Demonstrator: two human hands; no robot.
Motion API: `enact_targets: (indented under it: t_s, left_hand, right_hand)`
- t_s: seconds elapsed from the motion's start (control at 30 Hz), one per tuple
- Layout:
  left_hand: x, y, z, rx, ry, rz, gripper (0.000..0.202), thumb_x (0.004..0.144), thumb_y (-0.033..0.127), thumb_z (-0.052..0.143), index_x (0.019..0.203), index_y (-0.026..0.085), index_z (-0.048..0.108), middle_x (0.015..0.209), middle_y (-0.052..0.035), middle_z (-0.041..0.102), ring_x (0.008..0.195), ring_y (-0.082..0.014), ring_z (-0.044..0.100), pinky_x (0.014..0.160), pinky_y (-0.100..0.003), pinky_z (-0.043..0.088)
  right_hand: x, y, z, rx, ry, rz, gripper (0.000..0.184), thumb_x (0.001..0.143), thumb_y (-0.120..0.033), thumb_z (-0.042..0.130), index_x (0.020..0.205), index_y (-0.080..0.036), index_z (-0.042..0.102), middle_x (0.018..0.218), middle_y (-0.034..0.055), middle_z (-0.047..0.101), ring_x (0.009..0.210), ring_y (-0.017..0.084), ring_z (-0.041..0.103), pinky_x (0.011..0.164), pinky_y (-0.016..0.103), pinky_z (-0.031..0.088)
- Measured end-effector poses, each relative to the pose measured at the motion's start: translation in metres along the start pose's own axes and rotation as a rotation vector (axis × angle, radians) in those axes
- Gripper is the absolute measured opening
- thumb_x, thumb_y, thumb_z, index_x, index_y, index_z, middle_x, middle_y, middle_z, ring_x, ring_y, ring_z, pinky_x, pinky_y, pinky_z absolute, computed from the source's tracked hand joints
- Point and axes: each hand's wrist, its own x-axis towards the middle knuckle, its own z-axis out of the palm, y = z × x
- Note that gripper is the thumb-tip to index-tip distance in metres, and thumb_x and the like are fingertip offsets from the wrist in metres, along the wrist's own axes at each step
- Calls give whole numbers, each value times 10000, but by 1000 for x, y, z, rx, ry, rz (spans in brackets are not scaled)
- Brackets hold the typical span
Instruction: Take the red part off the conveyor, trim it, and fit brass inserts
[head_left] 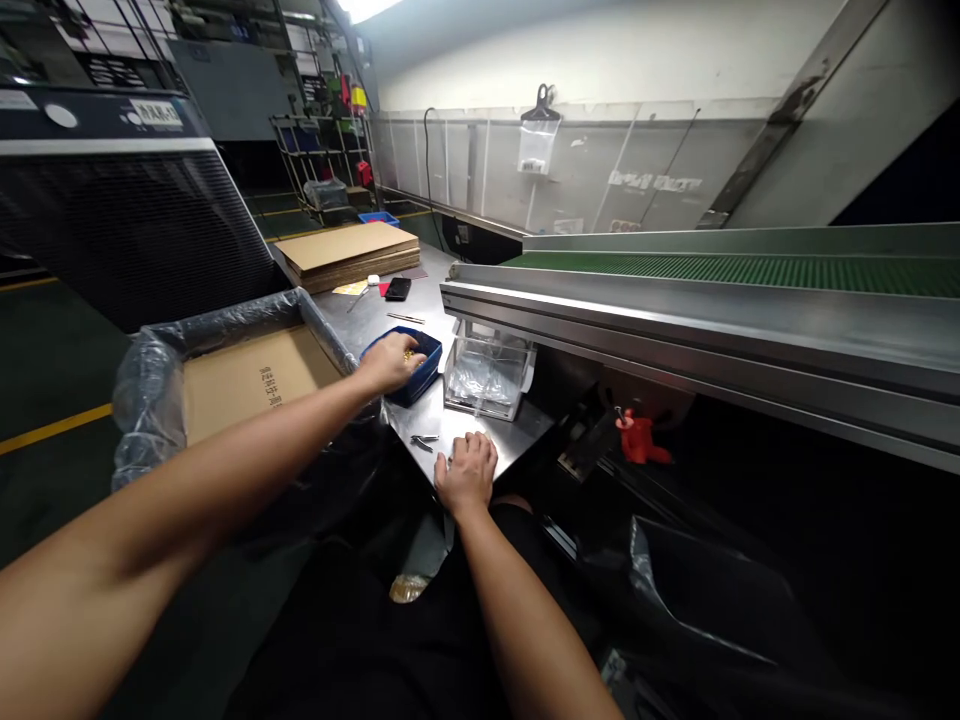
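My left hand [386,363] reaches over the near side of a blue plastic bin [426,375], fingers curled around small gold-coloured parts [411,355]. Their exact kind is too small to make out. On the metal table's front corner rests my right hand [466,472], palm down, fingers a little apart, with nothing visible in it. Just left of that hand lie small dark metal pieces [424,442]. Behind it stands a pale open tray [517,392] with clear plastic bags [484,378] inside.
A green-belted conveyor [697,330] juts in from the right above the table. At left stands a carton [251,380] lined with plastic. Stacked cardboard sheets [352,250], a black box-like item [398,289] and a thin tool [406,318] lie farther back. A red object [641,437] hangs under the conveyor.
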Motion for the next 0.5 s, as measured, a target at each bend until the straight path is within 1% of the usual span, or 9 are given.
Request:
enact_targets:
  t_s: [0.07,0.1,0.17,0.23,0.33,0.4,0.5]
  left_hand:
    - [24,-31,4,154,-22,-79,326,949,372,587,1183,146,595,1269,-118,599,1220,-303,537,1079,-573,398]
    - [31,-43,6,220,-51,-114,320,952,384,584,1165,147,608,1252,-114,611,1224,-305,537,1090,-589,383]
    - [39,-58,12,327,-136,-161,303,949,406,589,1098,147,640,1191,-102,645,1194,-296,564,1091,-590,382]
    - [43,-67,20,408,-207,-185,301,944,421,596,1056,148,655,1171,-96,657,1180,-290,575,1085,-579,393]
    - [52,-74,33,485,-263,-196,324,946,444,584,1076,155,652,1204,-98,646,1198,-294,563,1082,-581,395]
    - [61,-79,38,511,-298,-195,363,944,464,580,1137,162,634,1222,-103,638,1199,-299,562,1079,-582,398]
    - [78,-84,39,518,-349,-156,475,913,481,624,1271,174,568,1312,-124,589,1236,-321,536,1074,-584,407]
  right_hand:
    - [0,0,-1,9,-9,1,349,840,-353,609,1101,-122,624,1276,171,579,1307,314,399,1176,488,232]
    - [0,0,-2,12,-14,-1,353,841,-358,610,1104,-122,622,1281,172,577,1308,315,398,1177,492,233]
    - [0,0,-4,16,-25,-1,361,845,-362,606,1111,-119,618,1294,171,569,1313,317,393,1179,494,235]
    - [0,-1,-5,19,-33,1,367,853,-367,595,1120,-115,612,1304,170,563,1318,317,391,1184,491,232]
    - [0,-1,-6,27,-45,4,370,861,-375,585,1118,-110,610,1309,170,561,1322,315,391,1192,485,225]
    - [0,-1,-7,31,-53,4,370,864,-378,579,1117,-109,610,1313,172,557,1329,314,387,1195,483,221]
    - [0,0,-7,33,-61,6,373,863,-377,578,1123,-111,605,1320,175,550,1340,317,377,1198,491,217]
